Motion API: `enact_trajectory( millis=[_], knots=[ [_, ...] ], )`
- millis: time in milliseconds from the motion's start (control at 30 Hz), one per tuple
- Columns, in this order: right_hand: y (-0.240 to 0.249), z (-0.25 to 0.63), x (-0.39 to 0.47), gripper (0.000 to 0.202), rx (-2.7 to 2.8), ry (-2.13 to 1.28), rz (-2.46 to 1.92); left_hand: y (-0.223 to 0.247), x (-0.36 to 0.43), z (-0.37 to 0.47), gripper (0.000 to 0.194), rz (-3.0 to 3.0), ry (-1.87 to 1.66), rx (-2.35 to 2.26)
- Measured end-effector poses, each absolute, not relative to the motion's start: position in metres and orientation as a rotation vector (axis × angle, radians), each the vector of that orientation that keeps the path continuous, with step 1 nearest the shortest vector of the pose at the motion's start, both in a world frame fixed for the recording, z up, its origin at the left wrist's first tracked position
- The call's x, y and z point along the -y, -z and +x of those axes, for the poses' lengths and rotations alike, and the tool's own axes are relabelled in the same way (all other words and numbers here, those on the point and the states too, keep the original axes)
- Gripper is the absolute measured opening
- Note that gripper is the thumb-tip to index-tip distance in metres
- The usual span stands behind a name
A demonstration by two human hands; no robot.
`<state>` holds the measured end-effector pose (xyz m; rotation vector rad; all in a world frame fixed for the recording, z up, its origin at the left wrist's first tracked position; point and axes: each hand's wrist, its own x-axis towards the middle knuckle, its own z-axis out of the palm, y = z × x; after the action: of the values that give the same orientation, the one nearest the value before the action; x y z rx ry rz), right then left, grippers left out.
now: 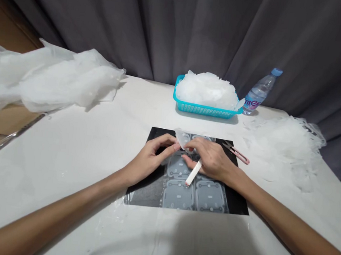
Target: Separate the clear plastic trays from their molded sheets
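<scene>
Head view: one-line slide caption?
Left hand pinches a thin translucent white film; right hand holds a slim white stick above a black rectangular mat.

A bottle (pixel 260 92) (blue-capped) stands before a grey curtain (pixel 192 32); brown cardboard (pixel 7 25) shows at left.

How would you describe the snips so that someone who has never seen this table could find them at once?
On the white table, find the black rectangular mat. At its far right corner, beside the right hand, lie small snips, blades over the mat and handle reaching past its edge. Their pink handle sets them apart from the white pile and blue basket nearby.
</scene>
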<state>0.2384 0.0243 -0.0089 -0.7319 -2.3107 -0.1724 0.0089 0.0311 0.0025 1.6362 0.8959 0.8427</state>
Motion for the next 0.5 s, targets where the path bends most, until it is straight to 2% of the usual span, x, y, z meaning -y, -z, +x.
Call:
enact_trajectory(
  millis=[233, 500],
  knots=[
    [0.0138, 0.2372, -0.0239, 0.007, 2.291, 0.093, -0.744, -0.0069, -0.0366, 0.0113, 0.03, 1.556, -0.827, -0.998],
    [0.0137, 0.2367, -0.0194, 0.007, 2.215, 0.268, -0.802, -0.0045, -0.0391, 0.0117, 0.03, 1.518, -0.826, -0.997]
  ],
)
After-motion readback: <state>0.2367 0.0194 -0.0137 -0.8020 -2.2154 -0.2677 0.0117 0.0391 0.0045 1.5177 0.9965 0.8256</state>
